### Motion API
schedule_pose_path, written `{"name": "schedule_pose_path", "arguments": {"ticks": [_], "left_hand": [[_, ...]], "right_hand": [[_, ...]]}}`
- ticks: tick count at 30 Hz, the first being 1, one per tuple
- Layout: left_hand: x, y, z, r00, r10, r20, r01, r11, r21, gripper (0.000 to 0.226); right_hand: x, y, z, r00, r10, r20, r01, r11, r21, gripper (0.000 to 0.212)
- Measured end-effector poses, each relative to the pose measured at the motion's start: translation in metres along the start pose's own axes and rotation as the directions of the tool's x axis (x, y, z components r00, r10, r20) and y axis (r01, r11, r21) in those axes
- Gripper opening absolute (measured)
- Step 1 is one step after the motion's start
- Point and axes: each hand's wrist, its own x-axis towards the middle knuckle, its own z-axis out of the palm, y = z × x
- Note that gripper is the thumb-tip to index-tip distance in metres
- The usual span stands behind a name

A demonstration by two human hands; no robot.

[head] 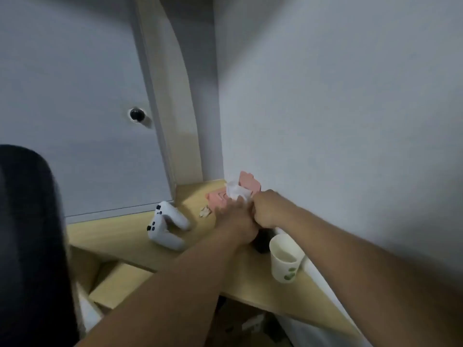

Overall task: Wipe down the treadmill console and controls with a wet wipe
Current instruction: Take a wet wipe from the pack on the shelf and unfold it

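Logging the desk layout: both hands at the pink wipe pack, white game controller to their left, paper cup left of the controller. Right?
No: the head view shows the paper cup right of the white game controller, past the left hand and right hand. Both are at the pink wipe pack.

Pink wipe pack partly hidden behind left hand, wet wipe blurred, dark object under wrist unidentifiable, chair back cropped left.

At the corner of a wooden bench, the left hand lies flat on a pink wipe pack while the right hand pinches a white wet wipe. A white game controller and a paper cup stand nearby.
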Motion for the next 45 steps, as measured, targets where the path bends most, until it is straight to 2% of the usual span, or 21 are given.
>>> {"name": "schedule_pose_path", "arguments": {"ticks": [2, 4, 6, 8, 10, 12, 15, 18, 21, 24, 27, 30, 32, 34, 39, 42, 45], "left_hand": [[0.007, 0.003, 0.001, 0.997, 0.001, -0.071, -0.001, 1.000, 0.006, 0.053], [0.013, -0.002, 0.009, 0.977, -0.023, -0.211, -0.004, 0.992, -0.127, 0.035], [0.017, -0.008, 0.021, 0.930, -0.117, -0.348, 0.006, 0.953, -0.304, 0.018], [0.022, -0.015, 0.032, 0.889, -0.172, -0.423, 0.024, 0.942, -0.334, 0.005], [0.026, -0.021, 0.036, 0.883, -0.139, -0.449, 0.044, 0.975, -0.216, 0.006], [0.025, -0.022, 0.031, 0.881, -0.078, -0.467, 0.050, 0.996, -0.071, 0.016], [0.013, -0.014, 0.010, 0.865, -0.116, -0.488, 0.019, 0.980, -0.198, 0.013], [-0.005, -0.004, -0.015, 0.843, -0.135, -0.520, -0.048, 0.945, -0.324, 0.013], [-0.024, 0.008, -0.049, 0.826, -0.162, -0.541, -0.158, 0.853, -0.497, 0.012], [-0.050, 0.021, -0.090, 0.818, -0.174, -0.549, -0.281, 0.711, -0.644, 0.017], [-0.091, 0.029, -0.132, 0.855, -0.212, -0.474, -0.323, 0.498, -0.805, 0.017], [-0.139, 0.029, -0.166, 0.871, -0.189, -0.453, -0.380, 0.324, -0.866, 0.023], [-0.174, 0.022, -0.184, 0.870, -0.156, -0.468, -0.409, 0.301, -0.862, 0.021], [-0.207, 0.012, -0.198, 0.868, -0.129, -0.479, -0.430, 0.286, -0.857, 0.016], [-0.279, -0.030, -0.220, 0.848, -0.163, -0.504, -0.474, 0.191, -0.860, 0.033], [-0.320, -0.061, -0.227, 0.827, -0.213, -0.520, -0.484, 0.201, -0.852, 0.035], [-0.357, -0.093, -0.235, 0.839, -0.200, -0.505, -0.470, 0.201, -0.860, 0.034]], "right_hand": [[0.011, -0.002, 0.005, 0.998, 0.037, -0.046, -0.038, 0.999, -0.011, 0.019], [0.022, -0.004, 0.012, 0.994, 0.087, -0.066, -0.086, 0.996, 0.016, 0.024], [0.031, -0.007, 0.020, 0.990, 0.110, -0.089, -0.104, 0.992, 0.070, 0.027], [0.038, -0.006, 0.026, 0.984, 0.133, -0.120, -0.117, 0.985, 0.126, 0.027], [0.037, -0.006, 0.027, 0.983, 0.153, -0.102, -0.140, 0.983, 0.119, 0.027], [0.030, -0.006, 0.027, 0.979, 0.154, -0.132, -0.140, 0.984, 0.110, 0.024], [0.008, -0.005, 0.012, 0.957, 0.145, -0.252, -0.110, 0.983, 0.149, 0.019], [-0.018, -0.005, -0.014, 0.914, 0.111, -0.391, -0.004, 0.965, 0.263, 0.012], [-0.049, -0.005, -0.046, 0.844, 0.127, -0.520, 0.151, 0.875, 0.459, 0.012], [-0.080, -0.009, -0.082, 0.811, 0.188, -0.553, 0.217, 0.782, 0.584, 0.007], [-0.110, -0.017, -0.111, 0.841, 0.250, -0.480, 0.272, 0.572, 0.774, 0.008], [-0.151, -0.034, -0.127, 0.900, 0.201, -0.386, 0.273, 0.430, 0.860, 0.022], [-0.182, -0.054, -0.133, 0.933, 0.081, -0.351, 0.295, 0.391, 0.872, 0.016], [-0.208, -0.077, -0.135, 0.927, 0.015, -0.376, 0.344, 0.368, 0.864, 0.019], [-0.250, -0.142, -0.134, 0.927, 0.034, -0.373, 0.356, 0.231, 0.905, 0.026], [-0.269, -0.184, -0.133, 0.931, 0.038, -0.363, 0.358, 0.101, 0.928, 0.028], [-0.282, -0.229, -0.131, 0.938, -0.009, -0.346, 0.346, 0.055, 0.937, 0.034]]}}
